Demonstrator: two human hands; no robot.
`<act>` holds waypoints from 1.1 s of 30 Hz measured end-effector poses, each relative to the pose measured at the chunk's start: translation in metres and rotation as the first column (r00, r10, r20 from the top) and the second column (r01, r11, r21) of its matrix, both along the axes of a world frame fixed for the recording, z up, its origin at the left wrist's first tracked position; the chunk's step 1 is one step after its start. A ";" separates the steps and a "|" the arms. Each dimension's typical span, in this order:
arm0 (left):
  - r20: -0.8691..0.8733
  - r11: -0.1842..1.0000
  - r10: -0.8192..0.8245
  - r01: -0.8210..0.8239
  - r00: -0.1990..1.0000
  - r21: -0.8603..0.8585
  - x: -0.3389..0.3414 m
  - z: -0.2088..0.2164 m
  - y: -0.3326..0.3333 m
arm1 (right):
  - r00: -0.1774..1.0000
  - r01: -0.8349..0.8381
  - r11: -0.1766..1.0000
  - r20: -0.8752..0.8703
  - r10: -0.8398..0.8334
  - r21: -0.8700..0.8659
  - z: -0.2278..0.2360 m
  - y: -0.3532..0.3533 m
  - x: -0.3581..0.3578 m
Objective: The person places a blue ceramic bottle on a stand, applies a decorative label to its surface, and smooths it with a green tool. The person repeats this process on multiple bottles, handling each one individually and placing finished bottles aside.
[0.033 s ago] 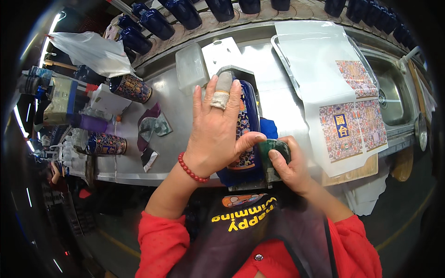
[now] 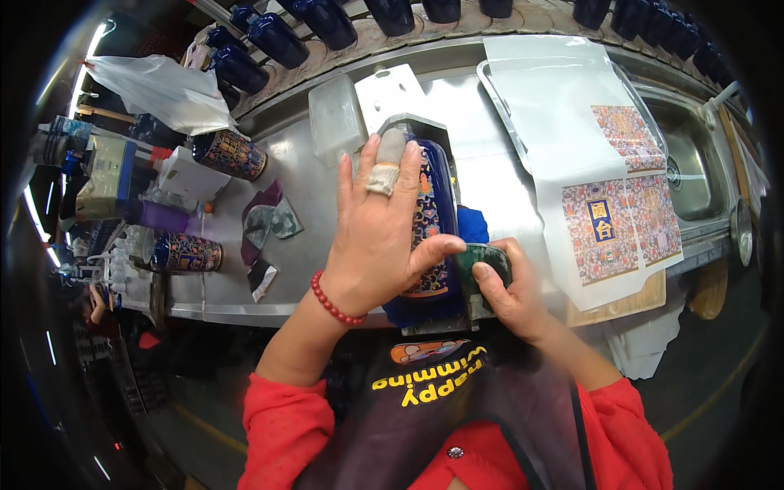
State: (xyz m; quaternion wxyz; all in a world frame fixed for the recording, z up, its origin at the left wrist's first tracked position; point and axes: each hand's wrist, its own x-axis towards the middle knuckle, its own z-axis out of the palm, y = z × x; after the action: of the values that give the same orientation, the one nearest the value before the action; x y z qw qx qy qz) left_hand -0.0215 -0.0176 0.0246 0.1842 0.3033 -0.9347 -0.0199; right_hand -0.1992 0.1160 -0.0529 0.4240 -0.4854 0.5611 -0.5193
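observed decorated blue bottle (image 2: pixel 443 204) lying on the steel table (image 2: pixel 496 155), neck end away from the person, seated in a grey cradle (image 2: pixel 430 126). found left hand (image 2: pixel 371 233) laid palm down over the left part of the bottle, fingers extended and slightly spread, grasping nothing; thumb stretched across toward the bottle's right side. recorded grey finger cover (image 2: pixel 392 147) and whitish wrap (image 2: pixel 382 178) on the middle finger, red bead bracelet (image 2: pixel 328 306) at the wrist. found right hand (image 2: pixel 518 298) just right of the bottle's near end, clasping a dark green flat tool (image 2: pixel 471 269) between thumb and fingers. noted left thumb tip at the tool's upper edge, possibly in contact; cannot confirm from this angle. noted blue cloth (image 2: pixel 473 224) bunched just right of the bottle.

logged farther right of the bottle: white sheet (image 2: pixel 547 90) with floral printed panels (image 2: pixel 604 233), then steel sink (image 2: pixel 694 155). logged beyond the bottle: white card (image 2: pixel 390 91), with clear plastic box (image 2: pixel 336 118) to its left and dark blue bottles (image 2: pixel 325 23) in a row farther off. logged left of the bottle: purple and dark scraps (image 2: pixel 265 208); well apart, farther left, two floral-patterned containers (image 2: pixel 186 252).
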 end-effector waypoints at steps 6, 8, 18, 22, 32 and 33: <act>0.115 0.996 0.092 -0.093 0.989 -0.003 0.005 -0.005 0.041 | 1.000 0.007 1.000 -0.005 -0.007 -0.029 -0.004 -0.001 0.000; 0.138 0.993 0.113 -0.109 0.984 -0.035 -0.003 -0.008 0.046 | 0.995 0.077 0.987 -0.048 -0.084 -0.143 -0.006 -0.004 0.002; -0.032 0.988 0.144 -0.142 0.989 0.056 0.021 -0.023 0.070 | 0.998 0.059 0.995 0.011 -0.058 -0.082 -0.002 -0.003 0.002; 0.108 0.991 0.133 -0.130 0.985 -0.038 0.019 -0.036 0.083 | 0.996 0.072 0.994 0.054 -0.068 -0.084 -0.005 -0.003 0.004; 0.023 0.993 -0.077 0.079 0.997 -0.085 0.012 -0.039 0.095 | 0.996 0.087 0.989 0.028 -0.084 -0.122 -0.008 -0.003 0.003; -0.043 0.992 -0.111 0.108 0.993 -0.063 0.019 -0.040 0.095 | 0.996 0.074 0.992 0.050 -0.069 -0.107 -0.009 -0.003 0.003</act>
State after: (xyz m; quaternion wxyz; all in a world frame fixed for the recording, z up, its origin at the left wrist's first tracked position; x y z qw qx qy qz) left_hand -0.0021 0.0772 -0.0155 0.2137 0.2451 -0.9456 -0.0085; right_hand -0.1966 0.1134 -0.0622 0.3909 -0.4750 0.5392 -0.5751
